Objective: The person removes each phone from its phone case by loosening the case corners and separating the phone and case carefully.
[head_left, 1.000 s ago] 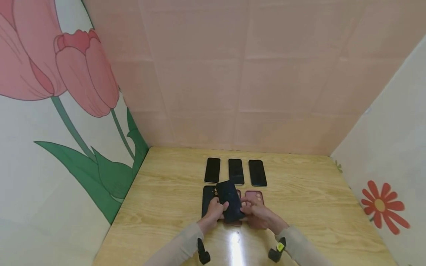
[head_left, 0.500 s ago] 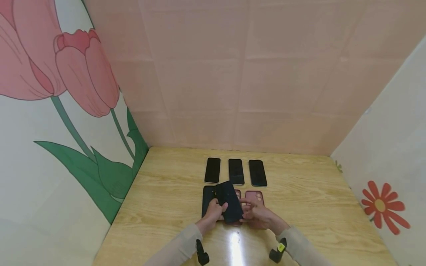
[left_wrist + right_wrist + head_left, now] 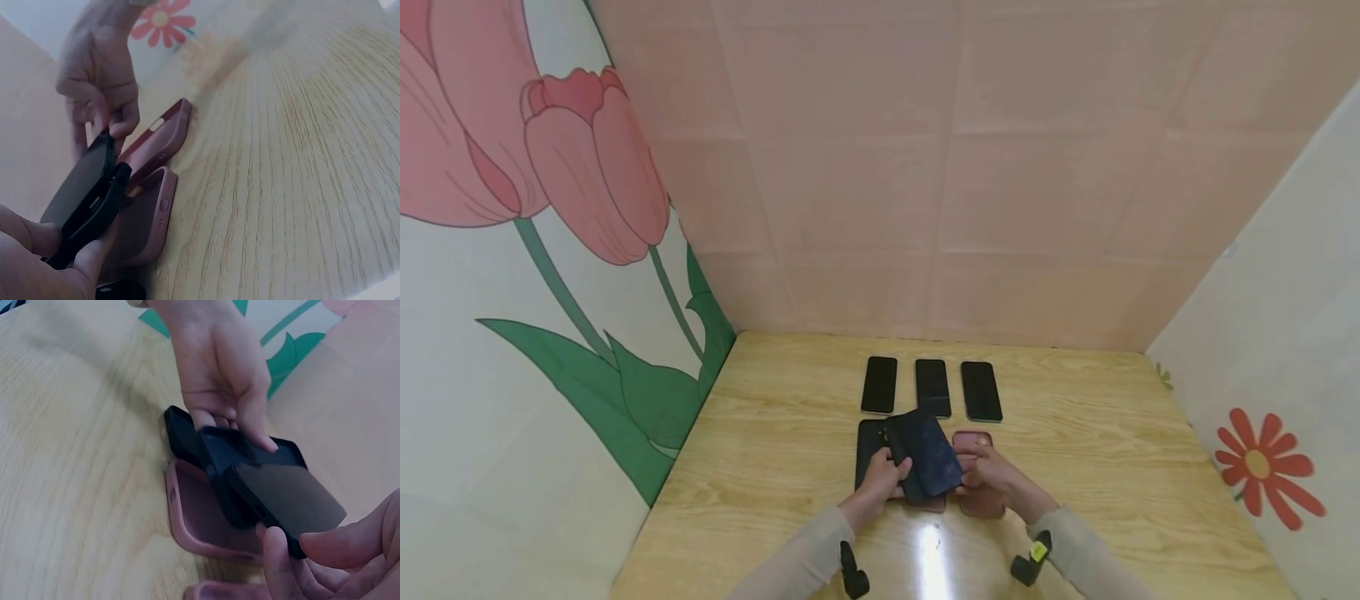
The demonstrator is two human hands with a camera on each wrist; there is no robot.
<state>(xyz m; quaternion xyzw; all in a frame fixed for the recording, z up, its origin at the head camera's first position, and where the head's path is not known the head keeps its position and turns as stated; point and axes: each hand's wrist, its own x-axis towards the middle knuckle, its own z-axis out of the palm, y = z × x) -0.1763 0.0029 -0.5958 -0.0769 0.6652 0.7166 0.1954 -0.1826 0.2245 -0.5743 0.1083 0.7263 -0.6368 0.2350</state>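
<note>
My left hand [image 3: 878, 478] grips a dark phone case [image 3: 217, 449] by its left side, thumb over the rim. A dark phone [image 3: 294, 499] lies slanted across the open case, one end still inside its outline and the other sticking out. My right hand [image 3: 340, 553] pinches that phone at its near right corner between thumb and fingers. Both are held above a row of cases: a black case [image 3: 867, 450] at left, a pink case [image 3: 206, 509] beneath, and another pink case [image 3: 981, 504] under my right hand.
Behind the cases, three dark phones lie in a row: a left phone [image 3: 878, 385], a middle phone [image 3: 932, 387] and a right phone [image 3: 981, 392]. The wooden table [image 3: 1090, 450] meets a pink back wall and flowered side walls.
The phone has come away from the case at an angle, shifting right with my right hand. My left hand and the case have barely moved.
</note>
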